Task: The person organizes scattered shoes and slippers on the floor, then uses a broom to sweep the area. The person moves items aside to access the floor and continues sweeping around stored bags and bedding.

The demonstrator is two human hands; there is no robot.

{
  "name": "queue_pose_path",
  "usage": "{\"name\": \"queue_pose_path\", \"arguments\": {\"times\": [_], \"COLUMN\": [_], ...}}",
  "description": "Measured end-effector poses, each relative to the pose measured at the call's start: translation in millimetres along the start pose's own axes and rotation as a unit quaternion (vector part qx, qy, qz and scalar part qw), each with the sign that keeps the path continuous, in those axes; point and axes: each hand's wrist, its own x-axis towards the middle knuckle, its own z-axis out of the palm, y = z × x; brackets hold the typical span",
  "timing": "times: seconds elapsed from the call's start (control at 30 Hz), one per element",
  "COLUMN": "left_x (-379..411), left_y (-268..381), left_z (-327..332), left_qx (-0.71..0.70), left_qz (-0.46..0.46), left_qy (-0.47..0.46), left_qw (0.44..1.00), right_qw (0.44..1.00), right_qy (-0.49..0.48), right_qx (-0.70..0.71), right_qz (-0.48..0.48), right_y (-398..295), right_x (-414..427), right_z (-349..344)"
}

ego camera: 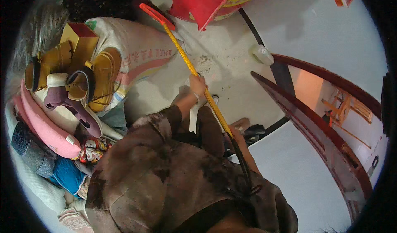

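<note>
A broom with a yellow striped shaft (183,54) and a red head (157,16) slants across the floor in front of me. Dark bristles show along the far side of the head, close to a red sack. My left hand (198,85) is closed around the middle of the shaft. Higher up, near its dark end, my right hand (236,136) grips the same shaft, partly hidden by it. Small bits of dirt (206,61) lie scattered on the pale floor (229,68) to the right of the shaft. My legs and shoes are partly visible below.
A red sack (201,3) stands ahead. Leftward, a white woven sack (139,43) bears writing, beside tan boots (107,74), purple shoes (79,110) and a pink cushion (49,124). At right are a translucent plastic container (262,54) and an open dark-red wooden door (310,121).
</note>
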Motion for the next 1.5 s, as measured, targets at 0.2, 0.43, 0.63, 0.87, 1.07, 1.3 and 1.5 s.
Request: {"name": "queue_pose_path", "arguments": {"times": [0.2, 0.43, 0.63, 0.87, 1.07, 1.3, 1.5], "left_x": [-43.4, -111.4, -20.5, -105.9, -27.3, -37.7, -89.8], "left_y": [-27.3, -56.4, -73.8, -111.6, -100.4, -153.3, -232.5], "left_z": [41.2, 97.6, 188.9, 190.4, 234.9, 248.9, 176.2], "left_qx": [0.051, -0.215, -0.160, -0.135, -0.177, -0.074, -0.011], "left_qz": [-0.135, -0.278, -0.211, -0.260, -0.176, -0.285, -0.371], "left_qy": [-0.066, -0.261, -0.277, -0.288, -0.279, -0.217, -0.204], "left_qw": [0.987, 0.899, 0.924, 0.912, 0.927, 0.931, 0.906], "right_qw": [0.995, 0.912, 0.859, 0.910, 0.841, 0.935, 0.968], "right_qy": [0.072, 0.183, 0.216, 0.242, 0.265, 0.182, 0.123], "right_qx": [-0.053, -0.364, -0.462, -0.337, -0.471, -0.266, -0.126], "right_qz": [0.046, 0.057, 0.043, 0.020, -0.007, 0.150, 0.177], "right_y": [5.2, 17.3, 61.8, 106.0, 108.5, 146.9, 167.4], "right_x": [-47.1, -129.3, -37.3, -114.9, -35.0, -44.0, -126.4], "right_z": [-17.9, -66.6, -101.1, -88.0, -130.5, -112.5, -51.1]}}
